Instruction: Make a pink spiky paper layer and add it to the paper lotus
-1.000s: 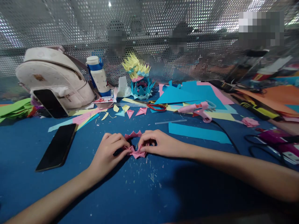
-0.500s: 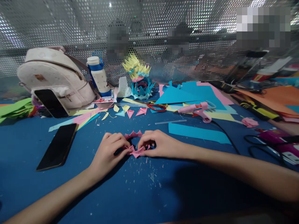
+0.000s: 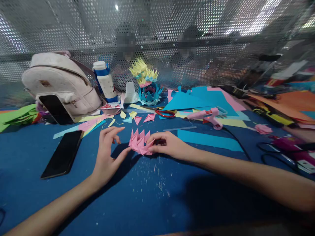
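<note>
A ring of folded pink paper points [image 3: 139, 143], an origami crown in shape, stands on the blue table in front of me. My right hand [image 3: 169, 146] pinches its right side between thumb and fingers. To its left, my left hand [image 3: 107, 154] is open, fingers spread, with the thumb tip at or very near the ring's left edge. Beyond the ring lie loose pink folded pieces [image 3: 149, 117] and a yellow one [image 3: 133, 114]. Farther back stands a blue and yellow folded-paper model [image 3: 149, 91].
At the right are a pink glue gun [image 3: 206, 114], a blue paper strip [image 3: 209, 140] and blue sheets [image 3: 192, 100]. Red-handled scissors [image 3: 165, 113] lie behind. On the left are a phone [image 3: 62, 154], a backpack [image 3: 61, 82] and a bottle [image 3: 105, 82].
My left hand has let go of the pink ring and spread its fingers to the left. The ring has turned so its points face up, still in my right hand.
</note>
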Demonstrator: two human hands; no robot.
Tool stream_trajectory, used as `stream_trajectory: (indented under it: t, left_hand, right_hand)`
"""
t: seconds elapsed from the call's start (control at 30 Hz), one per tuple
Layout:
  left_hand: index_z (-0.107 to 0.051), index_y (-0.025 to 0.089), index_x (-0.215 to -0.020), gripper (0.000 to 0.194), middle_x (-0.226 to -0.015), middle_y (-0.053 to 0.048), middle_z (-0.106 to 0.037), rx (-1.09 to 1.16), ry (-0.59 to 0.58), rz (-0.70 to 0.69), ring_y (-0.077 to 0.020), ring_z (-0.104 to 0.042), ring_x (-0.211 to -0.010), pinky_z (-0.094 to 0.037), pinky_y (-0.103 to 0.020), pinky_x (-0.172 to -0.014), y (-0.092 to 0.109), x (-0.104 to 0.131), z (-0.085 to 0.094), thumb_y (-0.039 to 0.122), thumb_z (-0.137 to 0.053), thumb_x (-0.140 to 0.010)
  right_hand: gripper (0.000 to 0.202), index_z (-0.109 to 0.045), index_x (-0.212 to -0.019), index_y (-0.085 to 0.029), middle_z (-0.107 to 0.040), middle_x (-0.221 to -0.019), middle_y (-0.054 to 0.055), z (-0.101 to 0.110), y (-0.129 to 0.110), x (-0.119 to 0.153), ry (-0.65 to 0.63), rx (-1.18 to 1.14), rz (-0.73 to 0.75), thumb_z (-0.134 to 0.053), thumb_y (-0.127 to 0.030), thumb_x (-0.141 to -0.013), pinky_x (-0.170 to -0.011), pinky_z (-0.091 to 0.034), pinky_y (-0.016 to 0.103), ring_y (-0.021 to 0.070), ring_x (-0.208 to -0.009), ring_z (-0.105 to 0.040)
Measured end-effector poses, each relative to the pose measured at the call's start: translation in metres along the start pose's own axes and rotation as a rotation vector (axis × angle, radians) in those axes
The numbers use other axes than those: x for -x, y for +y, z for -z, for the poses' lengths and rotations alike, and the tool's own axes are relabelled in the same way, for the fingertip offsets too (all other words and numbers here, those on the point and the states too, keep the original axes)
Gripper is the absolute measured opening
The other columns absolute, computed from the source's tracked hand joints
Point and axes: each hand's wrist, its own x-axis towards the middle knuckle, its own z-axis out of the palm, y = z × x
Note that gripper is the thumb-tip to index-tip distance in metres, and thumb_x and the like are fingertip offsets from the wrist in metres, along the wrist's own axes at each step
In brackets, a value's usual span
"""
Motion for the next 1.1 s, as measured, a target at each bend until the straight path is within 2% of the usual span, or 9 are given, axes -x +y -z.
stream_trajectory:
  t: [0.1, 0.2, 0.3, 0.4, 0.47, 0.6, 0.7, 1.1]
  left_hand:
    - [-0.049, 0.026, -0.130, 0.049, -0.119, -0.008, -0.052, 0.055, -0.009, 0.027, -0.0211, -0.054, -0.098, -0.045, -0.035, -0.083, -0.002, -0.003, 0.001, 0.029, -0.068, -0.086]
    - [-0.051, 0.028, -0.130, 0.048, -0.137, -0.009, -0.048, 0.080, -0.067, -0.018, -0.0260, -0.048, -0.121, -0.042, -0.040, -0.095, -0.001, -0.006, 0.001, 0.029, -0.069, -0.086]
    - [-0.059, 0.027, -0.121, 0.035, -0.136, -0.008, -0.053, 0.098, -0.111, -0.084, -0.0265, -0.047, -0.127, -0.035, -0.046, -0.105, 0.001, -0.011, -0.001, 0.025, -0.066, -0.088]
    - [-0.065, 0.024, -0.109, 0.020, -0.118, -0.006, -0.067, 0.156, -0.143, -0.115, -0.0226, -0.059, -0.112, -0.039, -0.042, -0.099, 0.003, -0.018, -0.006, 0.020, -0.063, -0.090]
    - [-0.067, 0.022, -0.104, 0.015, -0.107, -0.005, -0.071, 0.203, -0.135, -0.109, -0.0206, -0.063, -0.104, -0.043, -0.040, -0.095, 0.004, -0.023, -0.012, 0.018, -0.063, -0.090]
    - [-0.070, 0.019, -0.098, 0.013, -0.102, -0.006, -0.071, 0.297, -0.114, -0.090, -0.0175, -0.064, -0.098, -0.048, -0.033, -0.088, 0.008, -0.033, -0.023, 0.014, -0.060, -0.090]
    - [-0.071, 0.018, -0.092, 0.012, -0.094, -0.005, -0.070, 0.335, -0.099, -0.055, -0.0151, -0.065, -0.090, -0.049, -0.029, -0.083, 0.010, -0.037, -0.028, 0.013, -0.060, -0.090]
    - [-0.072, 0.019, -0.085, 0.012, -0.087, -0.003, -0.070, 0.385, -0.142, 0.111, -0.0143, -0.064, -0.083, -0.049, -0.026, -0.074, 0.005, -0.033, -0.028, 0.019, -0.061, -0.090]
  right_hand:
    - [0.021, -0.066, -0.086, -0.015, -0.063, -0.073, -0.001, 0.000, 0.005, -0.002, 0.023, -0.313, -0.102, -0.074, -0.033, -0.079, -0.059, -0.041, 0.021, 0.0087, -0.065, -0.056]
    - [0.025, -0.064, -0.089, -0.014, -0.060, -0.069, -0.002, 0.000, 0.010, -0.002, -0.013, -0.574, -0.207, -0.076, -0.033, -0.078, -0.053, -0.039, 0.018, 0.0060, -0.058, -0.052]
    - [0.027, -0.062, -0.091, -0.012, -0.059, -0.072, -0.001, -0.001, 0.014, -0.001, -0.071, -0.809, -0.303, -0.077, -0.030, -0.078, -0.057, -0.045, 0.018, 0.0057, -0.058, -0.052]
    - [0.025, -0.061, -0.087, -0.010, -0.058, -0.073, 0.001, -0.002, 0.016, 0.001, -0.148, -0.954, -0.348, -0.074, -0.030, -0.081, -0.059, -0.047, 0.019, 0.0064, -0.061, -0.053]
    - [0.022, -0.060, -0.088, -0.010, -0.058, -0.073, 0.001, -0.002, 0.016, 0.002, -0.173, -1.022, -0.344, -0.072, -0.028, -0.083, -0.060, -0.047, 0.020, 0.0081, -0.065, -0.054]
    - [0.017, -0.058, -0.095, -0.012, -0.055, -0.076, -0.001, -0.002, 0.017, 0.002, -0.178, -1.157, -0.336, -0.069, -0.018, -0.085, -0.061, -0.046, 0.022, 0.0079, -0.065, -0.054]
    - [0.013, -0.057, -0.091, -0.010, -0.054, -0.077, -0.001, 0.000, 0.020, 0.000, -0.196, -1.221, -0.361, -0.065, -0.019, -0.087, -0.061, -0.046, 0.023, 0.0084, -0.067, -0.055]
    - [0.006, -0.056, -0.094, -0.012, -0.057, -0.081, 0.001, 0.002, 0.026, -0.003, -0.214, -1.237, -0.407, -0.056, -0.017, -0.093, -0.064, -0.045, 0.023, 0.0092, -0.070, -0.057]
